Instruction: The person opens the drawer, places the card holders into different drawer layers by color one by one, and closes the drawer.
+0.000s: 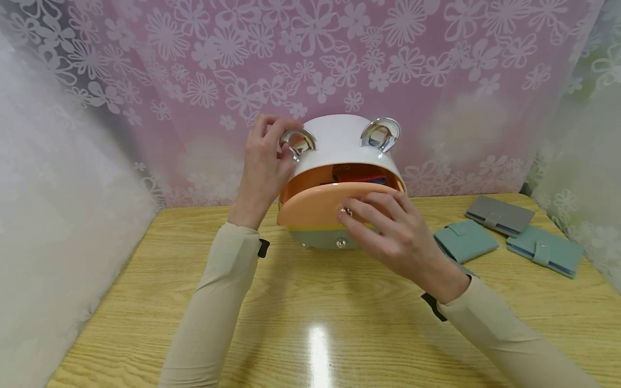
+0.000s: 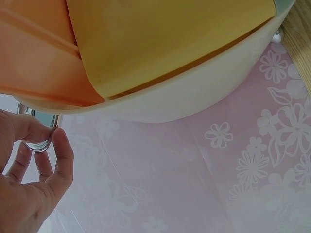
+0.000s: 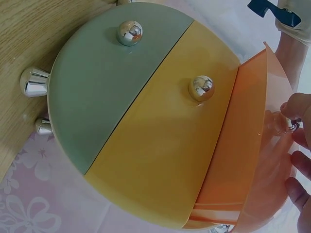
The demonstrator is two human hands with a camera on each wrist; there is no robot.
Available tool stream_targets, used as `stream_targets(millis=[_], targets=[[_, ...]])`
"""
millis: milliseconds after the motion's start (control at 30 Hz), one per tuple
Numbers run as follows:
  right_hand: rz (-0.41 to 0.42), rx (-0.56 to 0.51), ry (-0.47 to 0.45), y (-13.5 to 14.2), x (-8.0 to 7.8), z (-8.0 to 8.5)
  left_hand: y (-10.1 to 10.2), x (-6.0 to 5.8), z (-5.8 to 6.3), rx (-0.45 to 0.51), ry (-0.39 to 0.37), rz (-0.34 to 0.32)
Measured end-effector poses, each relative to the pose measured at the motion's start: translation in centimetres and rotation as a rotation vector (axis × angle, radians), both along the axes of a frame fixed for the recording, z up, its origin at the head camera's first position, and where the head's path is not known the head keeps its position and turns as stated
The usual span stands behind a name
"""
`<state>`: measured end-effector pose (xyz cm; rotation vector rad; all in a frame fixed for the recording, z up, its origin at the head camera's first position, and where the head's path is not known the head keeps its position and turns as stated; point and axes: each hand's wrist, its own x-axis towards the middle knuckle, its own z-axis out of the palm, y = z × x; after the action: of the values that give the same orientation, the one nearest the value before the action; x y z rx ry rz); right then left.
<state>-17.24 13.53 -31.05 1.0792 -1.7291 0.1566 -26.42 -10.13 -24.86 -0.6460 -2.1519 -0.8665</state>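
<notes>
A rounded white storage box (image 1: 337, 139) with silver ears stands at the back of the table. Its top orange drawer (image 1: 310, 209) is pulled partly out, and a red item with a dark blue edge (image 1: 361, 177) shows inside. My left hand (image 1: 264, 164) holds the left silver ear (image 2: 40, 144), thumb on one side and fingers on the other. With thumb and index finger, my right hand (image 1: 398, 234) pinches the small silver knob (image 3: 293, 125) on the orange drawer front. Below it, the yellow drawer (image 3: 165, 150) and green drawer (image 3: 109, 90) are closed, each with a round silver knob.
To the right on the wooden table (image 1: 271, 312) lie a grey wallet (image 1: 499, 213) and two green wallets, one nearer the box (image 1: 466, 242) and one farther right (image 1: 548, 250). Flowered pink cloth (image 1: 310, 64) hangs right behind the box.
</notes>
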Motion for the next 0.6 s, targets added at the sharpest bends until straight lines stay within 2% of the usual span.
stream_targets(millis=[600], targets=[[-0.020,-0.013,-0.019,-0.06,-0.62,-0.14,-0.03,0.03,-0.06,-0.009,-0.005,-0.001]])
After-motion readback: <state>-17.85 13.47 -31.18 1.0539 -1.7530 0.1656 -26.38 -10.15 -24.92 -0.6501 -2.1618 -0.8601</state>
